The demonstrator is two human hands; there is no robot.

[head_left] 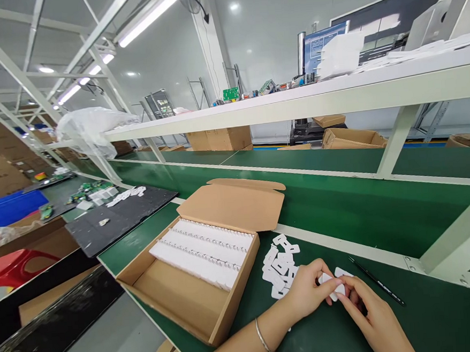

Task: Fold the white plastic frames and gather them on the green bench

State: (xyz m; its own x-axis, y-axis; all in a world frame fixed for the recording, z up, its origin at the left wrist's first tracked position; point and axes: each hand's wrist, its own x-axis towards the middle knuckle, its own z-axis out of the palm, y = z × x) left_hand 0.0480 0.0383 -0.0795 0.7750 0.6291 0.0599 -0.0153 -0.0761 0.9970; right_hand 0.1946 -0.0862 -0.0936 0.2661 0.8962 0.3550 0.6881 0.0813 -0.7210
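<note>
My left hand (309, 287) and my right hand (366, 302) meet over the green bench, fingers closed around a small white plastic piece (339, 291). The fingers partly cover it, so its full shape is hidden. Just behind my right fingers lies another flat white piece (341, 271). Left of my hands is a loose pile of flat white pieces with small cut-outs (279, 266). Farther left stands an open cardboard box (179, 303) with its lid folded back. White pieces (211, 247) are packed in rows along its far side; bare cardboard shows at the near side.
A black pen (377, 281) lies right of my hands. White frame posts (460, 240) and an overhead shelf (294, 99) border the bench. On the left, a black mat (121, 221) carries white pieces and green circuit boards. A red stool (16, 269) stands beside it.
</note>
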